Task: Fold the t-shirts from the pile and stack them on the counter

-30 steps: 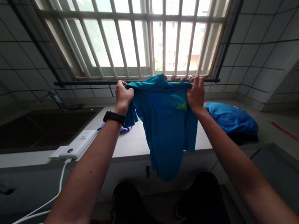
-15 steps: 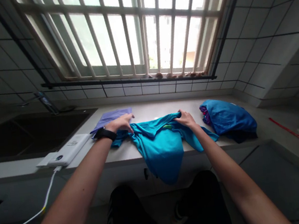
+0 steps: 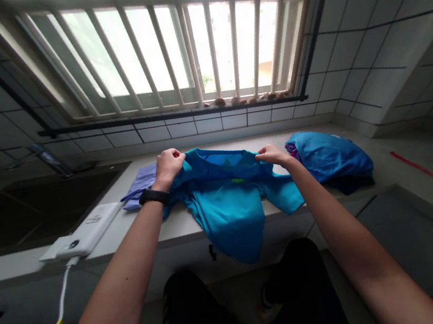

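Note:
A turquoise T-shirt [image 3: 229, 211] lies across the white counter, its lower part hanging over the front edge. My left hand [image 3: 169, 165] pinches the shirt at the left side of the neckline. On the other side of the neck opening, my right hand [image 3: 273, 154] pinches the fabric near the shoulder. The collar is lifted and stretched between both hands, showing the darker blue inside. A folded purple cloth [image 3: 140, 185] sits beside my left wrist, partly hidden by it. To the right of my right hand is a bundled blue garment [image 3: 330, 160].
A white power bank [image 3: 89, 229] with a white cable [image 3: 62, 294] rests at the counter's left front. Beyond it is a dark sink [image 3: 46, 205] with a faucet [image 3: 52, 159]. A red strip [image 3: 429, 172] lies on the right counter. A barred window [image 3: 170, 51] is behind.
Both hands now grip the neckline and have raised it off the counter, opening the collar. Earlier my left hand had its fingers spread at the fabric. The view has shifted slightly.

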Demonstrator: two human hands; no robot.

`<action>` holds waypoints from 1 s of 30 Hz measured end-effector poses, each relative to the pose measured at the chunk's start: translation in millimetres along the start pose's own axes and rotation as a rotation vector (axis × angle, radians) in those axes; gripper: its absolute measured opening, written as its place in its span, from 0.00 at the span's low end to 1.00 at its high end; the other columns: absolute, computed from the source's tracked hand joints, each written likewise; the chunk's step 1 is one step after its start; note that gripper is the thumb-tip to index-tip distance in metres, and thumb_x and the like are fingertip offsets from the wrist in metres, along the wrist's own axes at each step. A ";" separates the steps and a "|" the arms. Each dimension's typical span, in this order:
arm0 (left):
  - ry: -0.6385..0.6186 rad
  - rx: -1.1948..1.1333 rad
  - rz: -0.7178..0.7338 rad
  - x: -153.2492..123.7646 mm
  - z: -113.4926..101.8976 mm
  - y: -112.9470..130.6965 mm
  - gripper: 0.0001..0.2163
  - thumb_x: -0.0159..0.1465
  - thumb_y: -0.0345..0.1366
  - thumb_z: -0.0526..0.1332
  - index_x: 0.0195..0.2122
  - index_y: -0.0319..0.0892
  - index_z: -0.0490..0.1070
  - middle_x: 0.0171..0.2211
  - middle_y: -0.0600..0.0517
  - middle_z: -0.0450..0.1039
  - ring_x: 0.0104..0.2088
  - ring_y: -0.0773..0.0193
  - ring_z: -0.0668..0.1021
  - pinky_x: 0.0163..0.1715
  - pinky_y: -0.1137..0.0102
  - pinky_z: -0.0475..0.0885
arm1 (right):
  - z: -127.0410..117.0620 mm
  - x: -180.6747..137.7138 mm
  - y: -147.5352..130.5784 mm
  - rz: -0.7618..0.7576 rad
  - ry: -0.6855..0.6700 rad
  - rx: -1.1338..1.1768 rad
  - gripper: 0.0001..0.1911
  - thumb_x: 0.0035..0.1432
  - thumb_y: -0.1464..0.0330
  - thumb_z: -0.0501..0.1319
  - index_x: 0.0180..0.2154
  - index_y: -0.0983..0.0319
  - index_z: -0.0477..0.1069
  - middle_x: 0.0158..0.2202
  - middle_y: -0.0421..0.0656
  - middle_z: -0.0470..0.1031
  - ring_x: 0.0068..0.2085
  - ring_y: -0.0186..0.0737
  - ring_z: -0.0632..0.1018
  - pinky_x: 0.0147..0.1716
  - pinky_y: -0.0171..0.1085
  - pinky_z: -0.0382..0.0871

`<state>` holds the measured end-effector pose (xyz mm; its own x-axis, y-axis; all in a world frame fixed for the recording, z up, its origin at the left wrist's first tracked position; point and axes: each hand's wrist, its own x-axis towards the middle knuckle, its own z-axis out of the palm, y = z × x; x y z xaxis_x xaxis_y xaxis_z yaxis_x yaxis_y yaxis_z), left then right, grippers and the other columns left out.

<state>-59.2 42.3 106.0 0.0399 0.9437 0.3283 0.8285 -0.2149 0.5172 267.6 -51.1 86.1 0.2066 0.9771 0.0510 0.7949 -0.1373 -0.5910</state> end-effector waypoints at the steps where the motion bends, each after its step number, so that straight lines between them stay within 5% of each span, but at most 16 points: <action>1: 0.014 0.009 -0.017 2.7 -3.6 1.6 0.08 0.63 0.37 0.61 0.36 0.40 0.78 0.39 0.43 0.81 0.44 0.52 0.80 0.47 0.62 0.69 | 2.2 0.5 -1.6 0.028 0.067 -0.081 0.09 0.55 0.68 0.62 0.26 0.64 0.77 0.23 0.43 0.74 0.30 0.39 0.75 0.29 0.34 0.61; 5: 0.096 0.022 -0.067 8.6 -2.0 10.8 0.12 0.65 0.39 0.61 0.42 0.38 0.78 0.41 0.43 0.82 0.51 0.50 0.79 0.52 0.61 0.68 | 23.6 2.6 -14.9 0.142 0.320 -0.187 0.22 0.65 0.70 0.54 0.55 0.65 0.79 0.48 0.55 0.83 0.51 0.50 0.81 0.48 0.37 0.71; 9: 0.099 -0.030 -0.062 7.8 16.3 19.1 0.21 0.70 0.33 0.54 0.61 0.31 0.68 0.50 0.39 0.81 0.56 0.52 0.78 0.57 0.62 0.69 | 56.0 -5.6 -24.5 0.021 0.114 -0.183 0.35 0.67 0.68 0.54 0.73 0.67 0.56 0.68 0.57 0.68 0.68 0.52 0.69 0.63 0.42 0.64; 12: 0.012 0.026 0.065 -3.3 30.8 18.9 0.30 0.65 0.30 0.58 0.70 0.33 0.58 0.65 0.34 0.70 0.66 0.50 0.70 0.64 0.62 0.66 | 80.5 -19.0 -24.5 -0.044 -0.056 -0.250 0.38 0.68 0.66 0.54 0.76 0.64 0.48 0.77 0.55 0.49 0.75 0.54 0.55 0.69 0.49 0.58; 15: -0.183 0.223 0.200 -26.4 40.8 12.3 0.30 0.61 0.31 0.62 0.66 0.38 0.63 0.67 0.36 0.67 0.68 0.46 0.67 0.66 0.59 0.64 | 98.4 -29.0 -22.8 0.025 -0.147 -0.285 0.34 0.72 0.60 0.50 0.75 0.59 0.51 0.78 0.53 0.45 0.76 0.59 0.52 0.70 0.61 0.52; 20: -0.361 0.510 -0.009 -64.8 35.1 -5.1 0.22 0.61 0.40 0.65 0.55 0.39 0.71 0.55 0.29 0.74 0.55 0.35 0.77 0.50 0.53 0.74 | 103.3 -25.6 -15.5 0.054 -0.196 -0.303 0.31 0.74 0.54 0.47 0.72 0.56 0.59 0.78 0.51 0.44 0.76 0.61 0.47 0.70 0.69 0.45; 25: -0.237 0.466 -0.059 -60.2 -2.3 -27.2 0.11 0.64 0.30 0.55 0.42 0.39 0.75 0.43 0.36 0.79 0.48 0.39 0.81 0.45 0.56 0.74 | 86.0 -12.3 15.0 0.037 -0.214 -0.325 0.33 0.73 0.50 0.48 0.73 0.52 0.56 0.79 0.49 0.40 0.77 0.60 0.45 0.68 0.73 0.42; 30: 0.057 0.398 -0.199 -42.7 -36.6 -46.2 0.15 0.65 0.28 0.54 0.51 0.35 0.74 0.51 0.35 0.76 0.53 0.42 0.79 0.53 0.56 0.74 | 65.2 -7.0 37.2 0.054 -0.231 -0.348 0.33 0.74 0.50 0.46 0.74 0.52 0.53 0.79 0.49 0.41 0.77 0.61 0.46 0.67 0.75 0.42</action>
<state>-119.6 2.6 97.0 -0.1638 0.9393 0.3015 0.9677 0.0936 0.2339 258.6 -52.5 11.3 0.1516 0.9723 -0.1780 0.9397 -0.1976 -0.2790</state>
